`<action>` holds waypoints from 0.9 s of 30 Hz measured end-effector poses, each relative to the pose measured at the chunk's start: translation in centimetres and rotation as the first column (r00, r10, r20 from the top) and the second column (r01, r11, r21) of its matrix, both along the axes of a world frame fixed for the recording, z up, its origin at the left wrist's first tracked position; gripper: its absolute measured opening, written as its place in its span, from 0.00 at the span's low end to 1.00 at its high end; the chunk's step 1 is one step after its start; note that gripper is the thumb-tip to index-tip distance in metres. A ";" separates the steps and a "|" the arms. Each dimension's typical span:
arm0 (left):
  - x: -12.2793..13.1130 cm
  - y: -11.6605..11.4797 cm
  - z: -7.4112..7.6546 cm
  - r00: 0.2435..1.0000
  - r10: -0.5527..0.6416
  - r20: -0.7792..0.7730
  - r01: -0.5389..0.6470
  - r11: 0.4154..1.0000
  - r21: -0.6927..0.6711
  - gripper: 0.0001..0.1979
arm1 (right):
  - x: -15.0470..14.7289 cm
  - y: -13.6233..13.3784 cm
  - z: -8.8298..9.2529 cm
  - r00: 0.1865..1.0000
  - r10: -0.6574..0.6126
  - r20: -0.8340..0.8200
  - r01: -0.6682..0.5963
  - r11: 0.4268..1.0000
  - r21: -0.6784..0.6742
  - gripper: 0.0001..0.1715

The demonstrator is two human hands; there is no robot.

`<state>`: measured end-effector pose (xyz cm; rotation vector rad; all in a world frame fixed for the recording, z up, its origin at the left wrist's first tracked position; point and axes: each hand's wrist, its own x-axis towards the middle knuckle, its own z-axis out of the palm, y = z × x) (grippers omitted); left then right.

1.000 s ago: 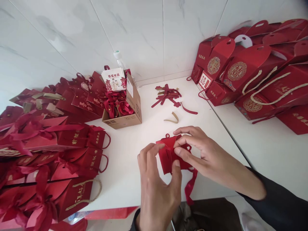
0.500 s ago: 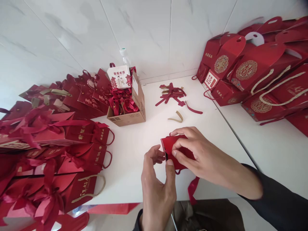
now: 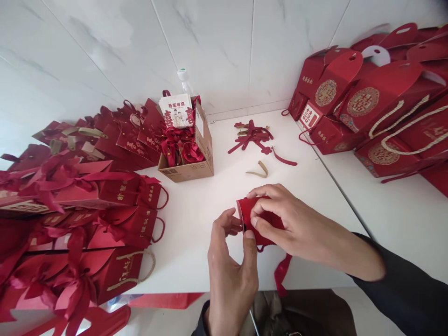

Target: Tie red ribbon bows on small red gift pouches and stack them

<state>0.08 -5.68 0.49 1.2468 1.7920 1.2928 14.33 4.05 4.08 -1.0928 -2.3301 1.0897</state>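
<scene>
A small red box lies at the table's front between my two hands, one end facing left. My left hand grips the left end, thumb on the near edge and fingers curled behind it. Over the top and right side, my right hand is closed on the box with bent fingers. A red ribbon hangs from the box over the table edge. Beyond my hands lie a beige strap and a heap of dark red straps. Much of the box is hidden under my right hand.
A cardboard box holds red ribbons and white printed cards. Behind it stands a clear bottle. Red gift boxes with bows crowd the left side. More red gift boxes with rope handles are stacked at right, against the tiled wall.
The view has shifted slightly, so everything sits a little further right. Both hands keep nearly the same hold on the small red box.
</scene>
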 end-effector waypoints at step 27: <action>-0.8 1.3 0.3 0.989 -0.013 0.148 0.019 0.999 -0.042 0.11 | -0.1 0.3 -0.3 0.997 -0.038 -0.062 0.038 0.999 0.000 0.11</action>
